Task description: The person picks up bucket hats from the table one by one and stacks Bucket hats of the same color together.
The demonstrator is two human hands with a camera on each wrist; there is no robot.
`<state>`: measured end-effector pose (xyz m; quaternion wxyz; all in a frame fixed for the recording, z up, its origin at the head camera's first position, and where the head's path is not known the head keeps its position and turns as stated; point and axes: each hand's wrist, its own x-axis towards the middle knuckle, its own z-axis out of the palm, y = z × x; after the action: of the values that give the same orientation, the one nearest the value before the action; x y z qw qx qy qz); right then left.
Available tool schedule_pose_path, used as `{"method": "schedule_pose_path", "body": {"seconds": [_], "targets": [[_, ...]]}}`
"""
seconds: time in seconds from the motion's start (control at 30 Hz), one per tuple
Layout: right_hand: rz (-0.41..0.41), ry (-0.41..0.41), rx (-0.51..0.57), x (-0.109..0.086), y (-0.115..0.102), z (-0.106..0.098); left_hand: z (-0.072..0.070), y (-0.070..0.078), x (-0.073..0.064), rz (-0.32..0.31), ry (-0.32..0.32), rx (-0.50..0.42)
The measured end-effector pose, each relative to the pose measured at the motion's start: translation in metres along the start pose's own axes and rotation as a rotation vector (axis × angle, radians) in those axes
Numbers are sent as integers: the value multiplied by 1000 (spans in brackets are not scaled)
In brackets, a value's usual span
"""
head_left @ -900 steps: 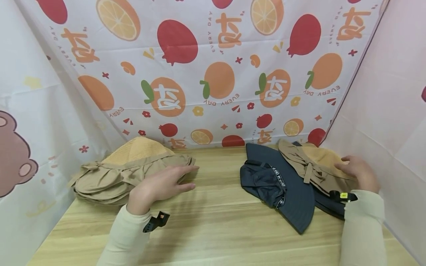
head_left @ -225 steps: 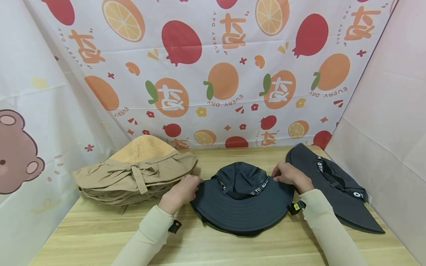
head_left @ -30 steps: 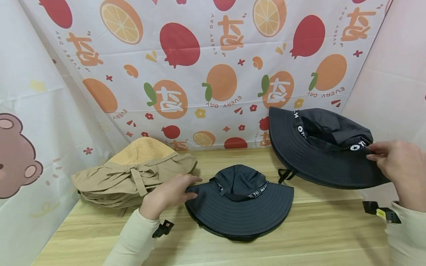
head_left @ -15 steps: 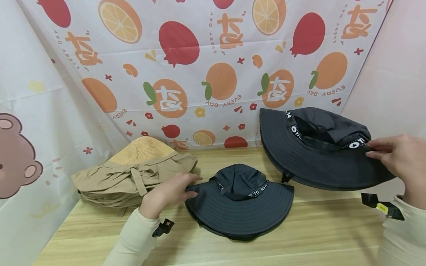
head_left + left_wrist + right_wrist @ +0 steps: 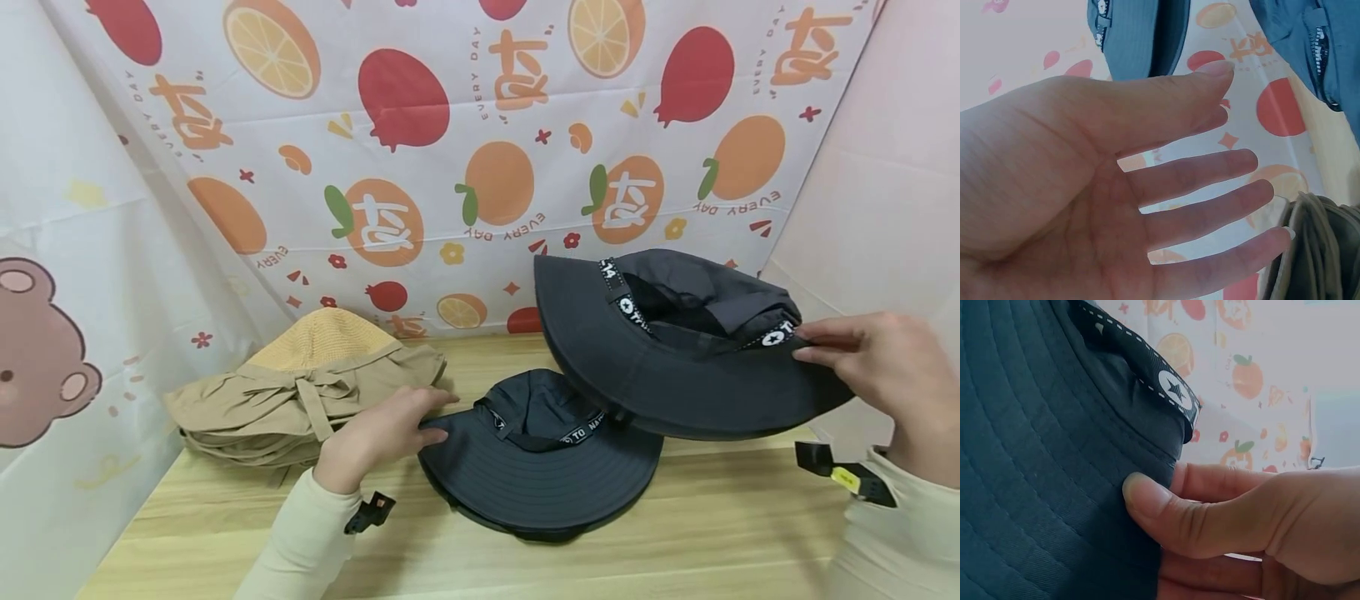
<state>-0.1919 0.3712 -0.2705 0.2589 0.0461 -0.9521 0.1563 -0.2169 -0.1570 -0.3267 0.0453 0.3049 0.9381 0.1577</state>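
Note:
My right hand (image 5: 888, 379) pinches the brim of a dark wide-brimmed sun hat (image 5: 697, 383), thumb on top and fingers beneath. Held tilted in the air, this hat overlaps the right rear of a second dark sun hat (image 5: 540, 487) in the head view. The second hat lies on the table with its crown toward the back. My left hand (image 5: 378, 437) is spread at the left edge of its brim. In the left wrist view the left hand's fingers (image 5: 1210, 206) are straight, with nothing in the palm. The right wrist view shows the thumb (image 5: 1166, 512) on the stitched brim.
A stack of khaki sun hats (image 5: 300, 400), the top one with a straw-coloured crown and a bow, lies at the left rear of the wooden table (image 5: 712, 533). A fruit-print curtain (image 5: 480, 108) hangs behind, with pale curtains at both sides.
My right hand has carried the held dark hat leftward, from beside the second dark hat to partly over it. The left hand has barely moved, and the khaki stack has stayed put.

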Motion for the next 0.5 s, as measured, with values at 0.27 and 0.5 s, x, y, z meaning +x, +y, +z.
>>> {"method": "schedule_pose_path", "body": {"seconds": [0.27, 0.5], "targets": [[-99, -18, 102, 1, -12, 12, -6, 6, 0, 11, 27, -6], [-101, -93, 136, 7, -18, 21, -13, 9, -2, 2, 78, -2]]}}
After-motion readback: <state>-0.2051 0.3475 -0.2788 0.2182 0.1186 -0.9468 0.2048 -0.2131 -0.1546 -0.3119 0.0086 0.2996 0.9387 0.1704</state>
